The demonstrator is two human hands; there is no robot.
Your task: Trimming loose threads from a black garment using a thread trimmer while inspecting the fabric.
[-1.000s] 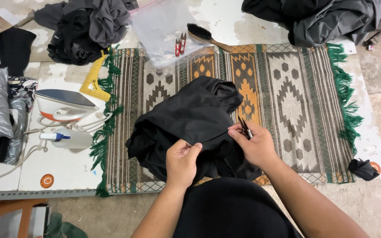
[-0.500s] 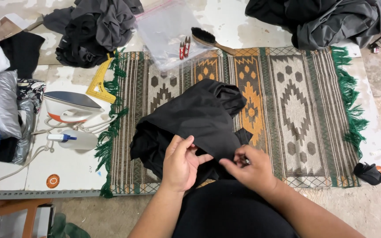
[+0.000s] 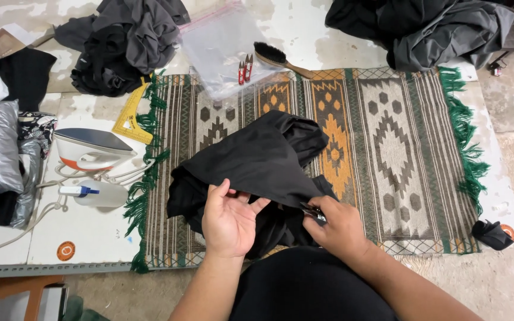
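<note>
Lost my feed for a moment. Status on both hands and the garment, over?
Left hand open, palm up under black garment's folded edge. Right hand pinching small dark thread snips at that edge. Garment bunched on patterned rug. Nothing blocking.

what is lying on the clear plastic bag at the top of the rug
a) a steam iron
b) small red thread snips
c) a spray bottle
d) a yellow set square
b: the small red thread snips lie on the clear plastic bag, beside the wooden brush; the yellow set square, the iron and the spray bottle all sit off to the left of the rug.
</note>
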